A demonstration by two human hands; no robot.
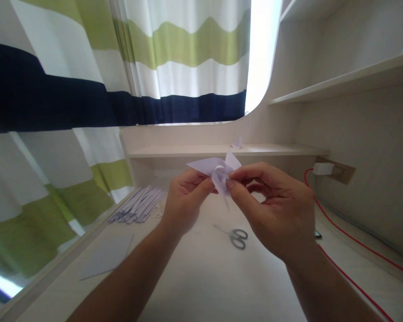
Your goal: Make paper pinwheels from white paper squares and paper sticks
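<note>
A pale lilac paper pinwheel [218, 169], its pointed blades curled toward the middle, is held up above the desk between both hands. My left hand [186, 197] pinches it from the left, thumb pressed near the centre. From the right, my right hand [272, 201] grips the curled paper by its centre with thumb and forefinger. Whether a pin or stick is between those fingertips is hidden. Below the hands, scissors [237, 238] with dark handles lie on the desk [201, 277].
Many rolled paper sticks [139, 205] lie at the left, beside small pale bits [158, 210]. Nearer are flat paper sheets [107, 255]. A folded paper piece [237, 143] stands on the back shelf [188, 151]. A red cable [342, 230] runs from a white charger [323, 168] at right.
</note>
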